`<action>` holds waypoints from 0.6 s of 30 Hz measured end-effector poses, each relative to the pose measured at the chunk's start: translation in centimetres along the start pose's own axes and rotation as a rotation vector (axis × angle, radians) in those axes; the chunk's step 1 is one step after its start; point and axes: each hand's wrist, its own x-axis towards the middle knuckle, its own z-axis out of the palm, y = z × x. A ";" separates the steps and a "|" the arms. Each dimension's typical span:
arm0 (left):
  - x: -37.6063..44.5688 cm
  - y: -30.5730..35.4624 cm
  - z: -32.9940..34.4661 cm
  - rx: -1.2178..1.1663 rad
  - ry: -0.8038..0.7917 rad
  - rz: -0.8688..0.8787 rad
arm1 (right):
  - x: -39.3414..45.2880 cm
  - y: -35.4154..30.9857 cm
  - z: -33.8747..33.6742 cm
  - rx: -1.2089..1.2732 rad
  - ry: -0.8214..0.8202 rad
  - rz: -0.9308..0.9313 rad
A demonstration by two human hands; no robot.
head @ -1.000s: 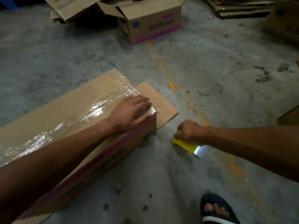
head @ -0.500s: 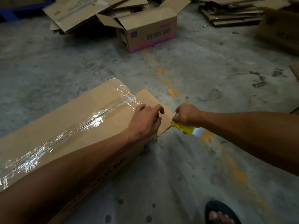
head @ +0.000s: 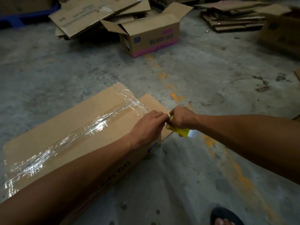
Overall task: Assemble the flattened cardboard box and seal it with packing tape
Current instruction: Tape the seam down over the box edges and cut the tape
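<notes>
Left hand (head: 148, 127): moved off the box top, fingertips now pinched at the right hand (head: 182, 118), which grips a yellow tape cutter (head: 179, 131). Taped cardboard box (head: 73, 127): lower left, under the left forearm. Open box (head: 151, 36): upper centre.

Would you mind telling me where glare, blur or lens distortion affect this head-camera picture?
Head view: glare streaks the clear tape along the near box; dim light overall; the box at the upper right edge smears with blur; wide-angle stretch enlarges both forearms; the left hand and right hand stay fairly sharp.
</notes>
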 end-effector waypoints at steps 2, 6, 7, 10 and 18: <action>-0.2 -1.1 -0.4 0.046 -0.017 0.034 | 0.0 -0.2 -0.3 -0.005 0.004 -0.009; -0.3 -3.5 -1.0 0.107 -0.062 -0.009 | 0.0 -0.5 -0.7 -0.022 0.011 -0.036; -0.3 -4.0 -1.2 0.112 -0.057 -0.028 | 0.0 -0.6 -0.9 -0.020 0.015 -0.041; -0.5 -5.7 -1.8 0.087 0.022 -0.129 | 0.1 -1.0 -1.1 0.007 0.016 -0.051; -0.8 -8.7 -1.8 0.043 0.139 -0.352 | 0.8 -3.1 -1.0 0.093 0.019 -0.087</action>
